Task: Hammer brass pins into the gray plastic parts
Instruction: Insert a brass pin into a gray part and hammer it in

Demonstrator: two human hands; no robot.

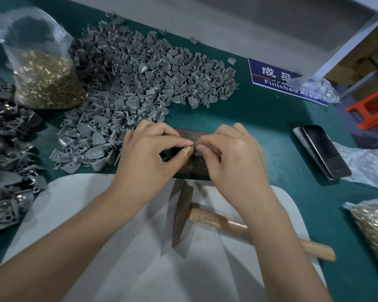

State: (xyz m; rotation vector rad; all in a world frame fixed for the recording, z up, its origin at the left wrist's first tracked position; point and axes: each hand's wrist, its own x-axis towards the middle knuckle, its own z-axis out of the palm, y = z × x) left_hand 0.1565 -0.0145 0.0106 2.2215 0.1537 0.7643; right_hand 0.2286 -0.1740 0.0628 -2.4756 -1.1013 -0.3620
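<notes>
both hands meet over the dark metal block, the left hand and right hand each with its grip pinched on a small, mostly hidden gray part, likely seating a pin, with the hammer laid near on the worktop.

left: gray parts pile blocks | near: hammer (lying flat) | right: phone, bare mat between

Matt gray plastic parts, shiny brass pins, rusty wooden-handled hammer.
</notes>
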